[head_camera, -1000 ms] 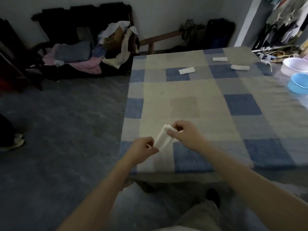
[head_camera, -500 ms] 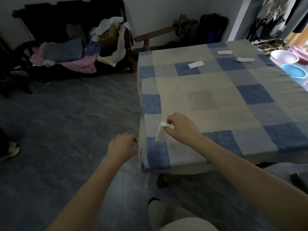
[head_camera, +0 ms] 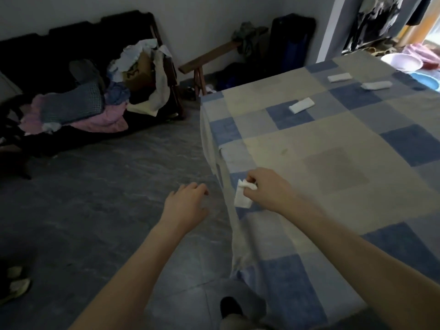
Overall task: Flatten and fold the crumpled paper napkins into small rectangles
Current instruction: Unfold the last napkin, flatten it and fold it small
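Note:
My right hand (head_camera: 266, 189) pinches a small folded white napkin (head_camera: 242, 197) by its top edge, so it hangs over the left edge of the checked tablecloth (head_camera: 333, 167). My left hand (head_camera: 187, 206) hovers over the floor to the left of the table, fingers loosely curled and holding nothing. Three folded white napkins lie on the far part of the table: one (head_camera: 301, 105) on a blue square, one (head_camera: 339, 77) further back, one (head_camera: 376, 85) near the right edge.
A dark sofa (head_camera: 78, 75) heaped with clothes stands at the back left. A wooden bench (head_camera: 204, 60) and a dark bag (head_camera: 292, 41) lean by the wall. Pink (head_camera: 402, 61) and blue (head_camera: 426, 81) basins sit beyond the table's far right. Shoes (head_camera: 14, 284) lie on the grey floor.
My left hand has let go of the napkin and moved left off the table. The right hand keeps the napkin. My view has shifted left, so the table sits further right.

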A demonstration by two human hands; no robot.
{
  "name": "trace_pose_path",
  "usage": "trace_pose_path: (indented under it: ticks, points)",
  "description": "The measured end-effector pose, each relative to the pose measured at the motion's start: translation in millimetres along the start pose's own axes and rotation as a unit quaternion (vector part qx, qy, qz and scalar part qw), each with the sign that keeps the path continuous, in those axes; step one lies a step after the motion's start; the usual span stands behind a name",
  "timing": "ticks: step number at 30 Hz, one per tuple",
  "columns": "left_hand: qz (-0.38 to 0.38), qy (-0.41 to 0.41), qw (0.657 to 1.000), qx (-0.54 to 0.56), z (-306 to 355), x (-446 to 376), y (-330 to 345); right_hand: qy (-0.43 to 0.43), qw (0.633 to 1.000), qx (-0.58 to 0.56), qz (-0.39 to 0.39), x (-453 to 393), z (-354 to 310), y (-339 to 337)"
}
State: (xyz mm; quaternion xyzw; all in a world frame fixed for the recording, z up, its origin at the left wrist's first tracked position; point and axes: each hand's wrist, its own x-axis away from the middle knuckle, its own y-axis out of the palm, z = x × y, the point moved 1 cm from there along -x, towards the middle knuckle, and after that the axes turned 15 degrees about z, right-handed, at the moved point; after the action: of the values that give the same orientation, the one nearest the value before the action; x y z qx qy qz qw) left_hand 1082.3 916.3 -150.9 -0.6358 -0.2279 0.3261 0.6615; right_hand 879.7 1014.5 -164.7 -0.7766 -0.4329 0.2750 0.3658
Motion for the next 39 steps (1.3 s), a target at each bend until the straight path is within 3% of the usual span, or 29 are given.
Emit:
trace_pose_path:
  ticks: [4,11,20,25,29,33,39]
  points:
    - [-0.034,0.055,0.996,0.068,-23,-50,-9,-0.028,0.999,0.039,-0.014,-42,-25,11]
    - [-0.037,0.113,0.992,0.033,-56,-133,-6,0.021,0.996,0.086,0.034,-116,-32,0]
    - [-0.069,0.169,0.983,-0.007,-159,-270,7,0.092,0.994,0.063,0.018,-231,-71,42]
    - [-0.088,0.184,0.979,-0.021,-235,-379,-3,0.137,0.987,-0.008,0.086,-323,-99,47]
    - [-0.083,0.221,0.971,-0.038,-270,-459,1,0.207,0.961,-0.065,0.173,-371,-98,50]
    - [-0.087,0.280,0.955,-0.029,-270,-527,10,0.277,0.920,-0.121,0.250,-408,-84,54]
    - [-0.023,0.349,0.936,-0.029,-232,-633,17,0.339,0.873,-0.135,0.323,-478,-49,52]
